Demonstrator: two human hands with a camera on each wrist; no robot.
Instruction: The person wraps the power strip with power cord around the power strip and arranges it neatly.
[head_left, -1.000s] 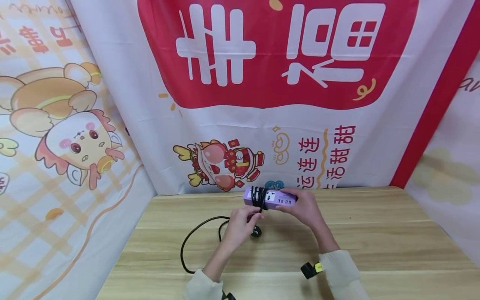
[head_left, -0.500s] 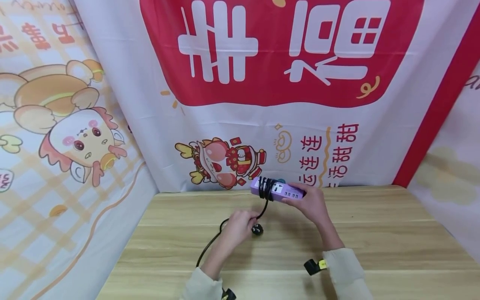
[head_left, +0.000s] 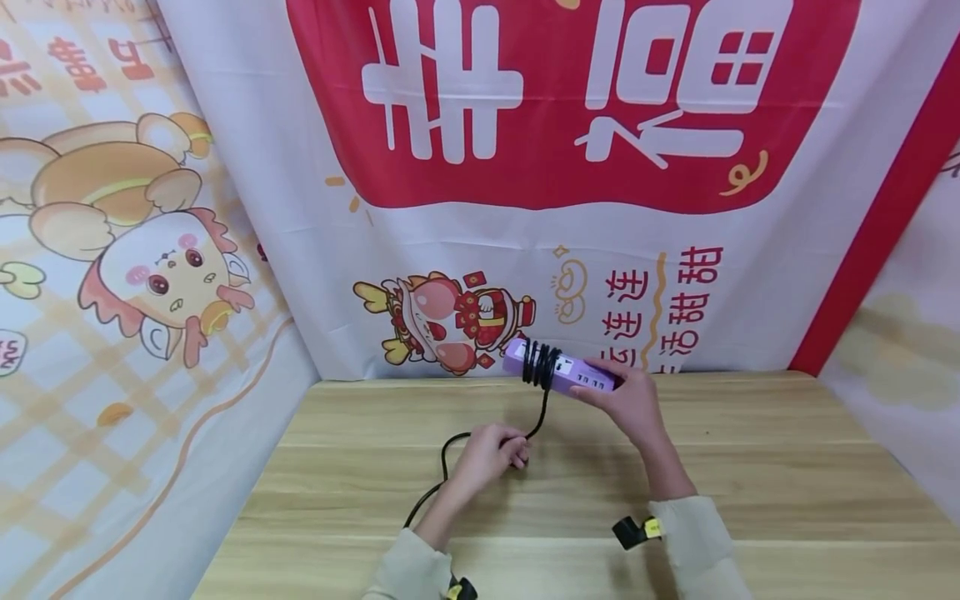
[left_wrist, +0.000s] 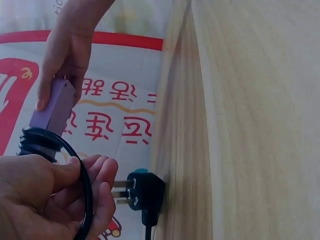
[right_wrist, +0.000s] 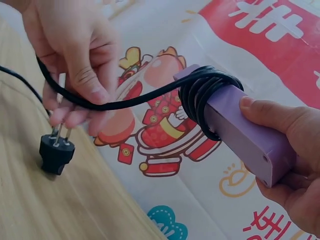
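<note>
A purple power strip (head_left: 567, 386) with white sockets is held up off the table near the back wall. My right hand (head_left: 636, 408) grips its right end, thumb on one side and fingers on the other. Several turns of black cord (right_wrist: 197, 97) are wound around the strip's other end. From that coil the cord runs down to my left hand (head_left: 487, 457), which pinches it between thumb and curled fingers. Beside the left fingers, the three-pin plug (left_wrist: 145, 191) appears in both wrist views; in the head view the left hand hides it.
Loose cord (head_left: 423, 502) trails from the left hand toward the left forearm over the wooden table (head_left: 787, 483). A printed cloth wall (head_left: 420, 229) rises at the table's back edge, and another printed cloth (head_left: 247, 433) borders the left side.
The right hand has raised the power strip slightly and shifted it right. The left hand has drawn down and away from the coil with the cord, lengthening the stretch between them.
</note>
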